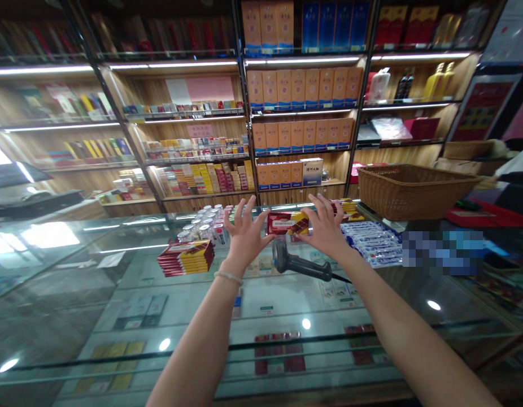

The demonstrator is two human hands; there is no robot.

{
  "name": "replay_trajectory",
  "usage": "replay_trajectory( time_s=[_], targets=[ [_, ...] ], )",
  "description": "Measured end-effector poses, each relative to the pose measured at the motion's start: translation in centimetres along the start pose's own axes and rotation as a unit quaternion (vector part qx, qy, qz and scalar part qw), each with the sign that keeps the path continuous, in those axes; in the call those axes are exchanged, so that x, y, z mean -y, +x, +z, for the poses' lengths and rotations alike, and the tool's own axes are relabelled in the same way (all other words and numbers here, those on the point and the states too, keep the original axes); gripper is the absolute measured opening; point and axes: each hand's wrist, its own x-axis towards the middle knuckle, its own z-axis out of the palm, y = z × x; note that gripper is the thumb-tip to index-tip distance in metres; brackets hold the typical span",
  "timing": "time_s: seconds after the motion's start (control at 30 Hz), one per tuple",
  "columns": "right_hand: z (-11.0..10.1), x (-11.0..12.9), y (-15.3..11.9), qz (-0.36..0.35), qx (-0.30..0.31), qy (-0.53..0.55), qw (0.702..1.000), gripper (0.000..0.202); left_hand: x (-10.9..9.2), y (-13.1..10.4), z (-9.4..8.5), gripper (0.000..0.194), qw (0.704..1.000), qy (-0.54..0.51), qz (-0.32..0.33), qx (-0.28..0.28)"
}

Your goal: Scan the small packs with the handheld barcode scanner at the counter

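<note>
Between my hands is a red and yellow packet with a chocolate bar picture (pixel 282 224), above the glass counter. My left hand (pixel 245 237) pinches its left end with thumb and index finger, the other fingers spread upward. At the right end, my right hand (pixel 326 229) grips it the same way. Just below the packet a black handheld barcode scanner (pixel 301 264) lies on the glass, its cable running right. A stack of similar red and yellow packets (pixel 187 258) sits left of my left hand. More such packets (pixel 350 210) lie behind my right hand.
Several clear-lidded containers (pixel 204 223) stand behind the left stack. Blue and white packets (pixel 371 243) lie right of my right hand, near a wicker basket (pixel 414 189). The glass counter (pixel 282 294) has goods inside. Shelves of boxes (pixel 301 135) line the wall.
</note>
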Motion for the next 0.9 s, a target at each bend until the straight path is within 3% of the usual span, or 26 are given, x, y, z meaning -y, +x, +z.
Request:
replay_trajectory(
  time_s=[0.23, 0.4, 0.7, 0.9],
  targets=[
    [0.6, -0.6, -0.3, -0.002, -0.024, 0.016, 1.0, 0.057, 0.2, 0.8, -1.6, 0.063, 0.999, 0.011, 0.029, 0.008],
    [0.5, 0.2, -0.4, -0.01, -0.043, 0.048, 0.998, 0.059, 1.3, 1.0, -3.6, 0.069, 0.997, 0.032, 0.066, 0.025],
    [-0.2, 6.2, 1.8, -0.084, 0.0, 0.085, 0.993, 0.059, 6.9, -1.1, -9.2, 0.071, 0.99, 0.07, 0.09, 0.084],
    [0.7, 11.4, 4.1, -0.104, 0.021, 0.104, 0.989, 0.061, 11.6, -2.0, -12.2, 0.062, 0.985, 0.094, 0.094, 0.111]
  ],
)
